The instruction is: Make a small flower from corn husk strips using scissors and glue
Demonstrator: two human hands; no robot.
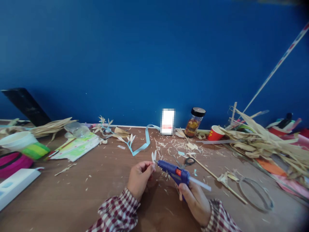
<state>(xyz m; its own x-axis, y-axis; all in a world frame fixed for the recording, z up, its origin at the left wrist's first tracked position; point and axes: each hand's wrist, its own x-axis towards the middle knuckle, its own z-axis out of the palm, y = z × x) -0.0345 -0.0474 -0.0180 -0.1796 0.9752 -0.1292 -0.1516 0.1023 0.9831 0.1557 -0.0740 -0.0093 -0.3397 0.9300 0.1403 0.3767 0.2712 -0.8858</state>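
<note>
My left hand [139,178] is closed in a pinch on a small pale leaf piece [154,157], held just above the brown table [96,187]. My right hand [194,199] grips a blue glue gun [174,172] with a clear glue stick poking out of its back. The gun's nozzle points left and touches the leaf piece at my left fingertips. Both sleeves are red-and-white check.
Black-handled scissors [189,161] and a thin wooden stick [217,177] lie behind the gun. A light blue ribbon [145,145], a jar [194,122], a red cup [215,133], dried husks [265,141], a wire ring [256,193], and tape rolls [36,150] crowd the table.
</note>
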